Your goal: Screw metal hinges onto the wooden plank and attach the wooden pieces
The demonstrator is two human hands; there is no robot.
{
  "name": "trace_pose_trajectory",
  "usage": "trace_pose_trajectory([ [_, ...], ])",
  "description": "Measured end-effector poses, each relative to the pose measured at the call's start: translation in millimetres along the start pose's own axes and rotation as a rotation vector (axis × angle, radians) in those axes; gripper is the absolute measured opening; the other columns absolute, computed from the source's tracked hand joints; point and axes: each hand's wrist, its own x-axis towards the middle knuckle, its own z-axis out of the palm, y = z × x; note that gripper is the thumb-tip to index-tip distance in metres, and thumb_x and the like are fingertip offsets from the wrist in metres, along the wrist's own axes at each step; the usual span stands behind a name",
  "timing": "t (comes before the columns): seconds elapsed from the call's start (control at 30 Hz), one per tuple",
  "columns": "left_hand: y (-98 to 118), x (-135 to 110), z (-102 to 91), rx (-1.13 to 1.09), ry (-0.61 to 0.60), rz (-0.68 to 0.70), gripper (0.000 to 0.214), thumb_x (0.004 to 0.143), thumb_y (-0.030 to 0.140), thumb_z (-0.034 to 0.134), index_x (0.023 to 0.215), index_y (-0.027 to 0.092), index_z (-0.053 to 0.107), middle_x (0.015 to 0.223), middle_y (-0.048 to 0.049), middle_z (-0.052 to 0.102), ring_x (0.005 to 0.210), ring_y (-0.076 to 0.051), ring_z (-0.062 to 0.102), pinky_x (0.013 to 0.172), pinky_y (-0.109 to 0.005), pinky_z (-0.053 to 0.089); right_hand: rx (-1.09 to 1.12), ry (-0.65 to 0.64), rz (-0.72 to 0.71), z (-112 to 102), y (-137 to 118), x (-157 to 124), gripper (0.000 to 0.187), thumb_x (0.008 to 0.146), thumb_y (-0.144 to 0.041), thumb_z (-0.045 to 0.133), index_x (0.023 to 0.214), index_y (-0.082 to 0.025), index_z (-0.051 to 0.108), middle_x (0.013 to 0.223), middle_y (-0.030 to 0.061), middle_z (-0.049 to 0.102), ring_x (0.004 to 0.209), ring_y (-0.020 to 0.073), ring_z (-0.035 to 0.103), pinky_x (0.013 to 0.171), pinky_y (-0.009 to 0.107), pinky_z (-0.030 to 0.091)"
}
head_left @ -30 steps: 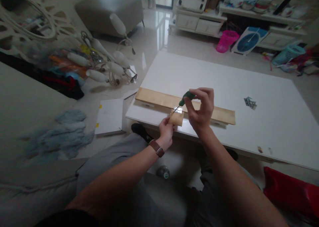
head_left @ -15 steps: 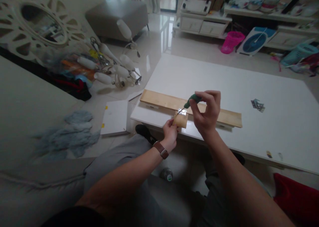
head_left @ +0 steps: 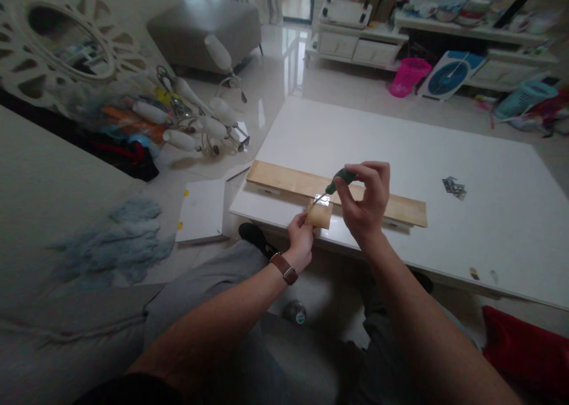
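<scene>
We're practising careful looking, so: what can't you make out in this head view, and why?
All in the head view:
Screwdriver tip: too small to tell whether it meets a screw.
Handle's far end: covered by the right hand.
Wooden block underside: hidden by its upper face.
Metal pieces: too small to count.
Red thing: cut off by the right edge.

Pale floor (head_left: 276, 76) (quite glossy), grey ottoman (head_left: 207, 28), white cabinet (head_left: 377, 50), light curtain (head_left: 267, 3).

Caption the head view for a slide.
Right hand holds a green-handled screwdriver beside a shiny metal plate; left hand grips a small wooden piece.
</scene>
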Motion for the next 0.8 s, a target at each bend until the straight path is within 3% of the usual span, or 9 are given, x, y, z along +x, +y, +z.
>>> trace_pose_trajectory([
  [0.23, 1.8, -1.6, 1.4, -0.006, 0.016, -0.022, 0.028, 0.083, 0.005, 0.064, 0.107, 0.018, 0.070, 0.105, -0.0061, 0.076, 0.083, -0.015, 0.069, 0.062, -0.023, 0.044, 0.128, -0.061, 0.017, -1.7, -4.3, -0.1, 0.040, 0.100, -0.014, 0.050, 0.133, -0.030, 0.065, 0.123, 0.0076, 0.069, 0.115, 0.0237, 0.069, 0.082, 0.040, 0.063],
  [0.5, 2.7, -2.9, 0.9, -0.011, 0.007, -0.011, 0.029, 0.082, 0.004, 0.065, 0.107, 0.018, 0.071, 0.106, -0.0057, 0.075, 0.082, -0.015, 0.068, 0.063, -0.023, 0.045, 0.054, 0.012, -0.011, 0.1, -2.9, 1.1, 0.029, 0.094, -0.019, 0.071, 0.121, -0.031, 0.071, 0.104, 0.0029, 0.061, 0.095, 0.0195, 0.064, 0.076, 0.036, 0.060],
  [0.67, -0.2, 0.0, 0.8, -0.009, 0.015, -0.008, 0.029, 0.081, 0.005, 0.066, 0.106, 0.018, 0.071, 0.105, -0.0058, 0.074, 0.081, -0.015, 0.066, 0.063, -0.024, 0.045, 0.095, -0.061, -0.009, -1.8, -5.0, 1.2, 0.036, 0.100, -0.018, 0.057, 0.133, -0.029, 0.067, 0.121, 0.0079, 0.068, 0.112, 0.0231, 0.068, 0.080, 0.038, 0.063],
  [0.8, -1.2, 1.2, 0.3, -0.008, 0.012, -0.008, 0.031, 0.079, 0.006, 0.066, 0.107, 0.018, 0.071, 0.107, -0.0060, 0.074, 0.082, -0.015, 0.066, 0.064, -0.023, 0.045, 0.095, -0.058, -0.014, -0.2, -3.4, 0.5, 0.038, 0.100, -0.016, 0.057, 0.134, -0.030, 0.066, 0.117, 0.0066, 0.069, 0.109, 0.0222, 0.070, 0.079, 0.038, 0.063],
])
